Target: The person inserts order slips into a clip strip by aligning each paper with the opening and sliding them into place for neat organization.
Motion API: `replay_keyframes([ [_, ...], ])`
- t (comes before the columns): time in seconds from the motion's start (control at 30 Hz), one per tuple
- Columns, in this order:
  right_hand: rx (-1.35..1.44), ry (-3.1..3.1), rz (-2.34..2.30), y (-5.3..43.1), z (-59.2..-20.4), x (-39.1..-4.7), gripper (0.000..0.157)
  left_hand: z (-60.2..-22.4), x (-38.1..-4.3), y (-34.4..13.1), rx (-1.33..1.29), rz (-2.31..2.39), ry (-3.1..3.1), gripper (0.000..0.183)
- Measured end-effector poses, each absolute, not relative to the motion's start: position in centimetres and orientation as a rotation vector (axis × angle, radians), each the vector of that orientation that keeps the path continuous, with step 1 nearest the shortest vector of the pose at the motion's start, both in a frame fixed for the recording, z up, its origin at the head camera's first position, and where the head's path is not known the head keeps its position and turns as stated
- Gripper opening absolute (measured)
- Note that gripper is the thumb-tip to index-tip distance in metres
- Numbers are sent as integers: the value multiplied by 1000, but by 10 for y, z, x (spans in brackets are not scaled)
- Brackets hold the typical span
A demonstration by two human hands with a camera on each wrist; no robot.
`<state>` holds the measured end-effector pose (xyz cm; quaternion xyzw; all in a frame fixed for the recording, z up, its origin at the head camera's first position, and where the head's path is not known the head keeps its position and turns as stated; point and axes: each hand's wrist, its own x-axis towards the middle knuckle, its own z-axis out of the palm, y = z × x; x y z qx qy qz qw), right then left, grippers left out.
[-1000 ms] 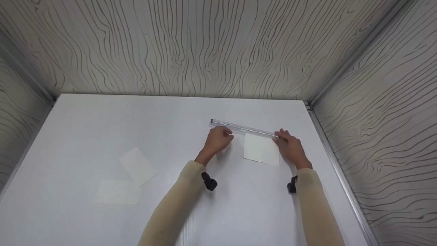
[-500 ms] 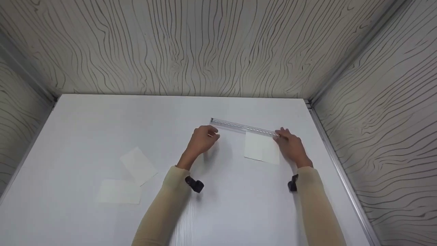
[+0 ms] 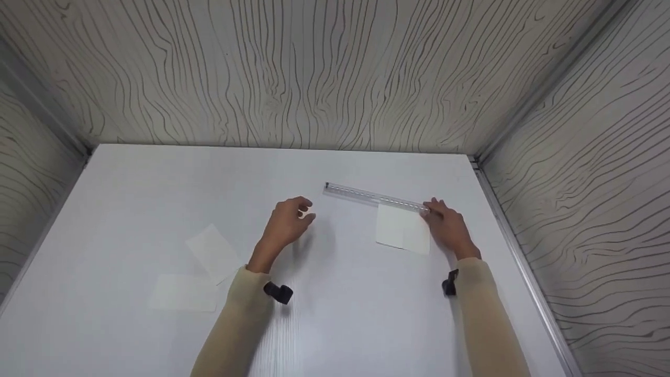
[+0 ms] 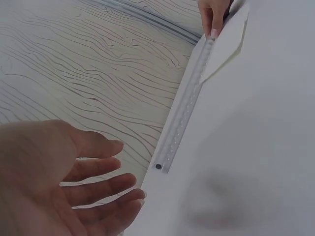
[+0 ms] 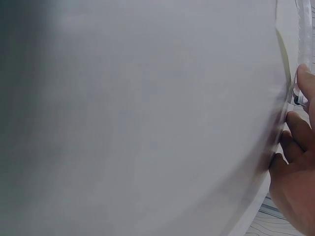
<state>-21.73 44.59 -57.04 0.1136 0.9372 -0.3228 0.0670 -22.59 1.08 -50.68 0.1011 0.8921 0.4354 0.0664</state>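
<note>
A clear plastic ruler (image 3: 372, 197) with a marked line along its length lies slantwise near the back right of the white table, a dark dot at its left end. It runs along the top edge of a cream sheet of paper (image 3: 403, 230). My right hand (image 3: 448, 228) pinches the ruler's right end, the thumb lying on it in the right wrist view. Left of the ruler and apart from it, my left hand (image 3: 285, 222) hangs over the table with loosely bent fingers. In the left wrist view, nothing is between those fingers (image 4: 113, 187).
Two more pale paper pieces, one tilted (image 3: 213, 255) and one lying flat below it (image 3: 184, 293), are on the left of the table. Wood-patterned panels rise at the back (image 3: 293, 73) and right (image 3: 591, 209). Each wrist wears a small black camera.
My left hand has moved left and a little toward me, away from the ruler, its fingers spreading apart. The right hand, the ruler and the papers have stayed in place.
</note>
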Motion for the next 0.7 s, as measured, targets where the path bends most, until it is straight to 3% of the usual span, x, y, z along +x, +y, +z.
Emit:
replay_keyframes([
  [0.7, 344, 2839, -962, 443, -566, -217, 58, -527, -201, -80, 287, 1147, 2839, 43],
])
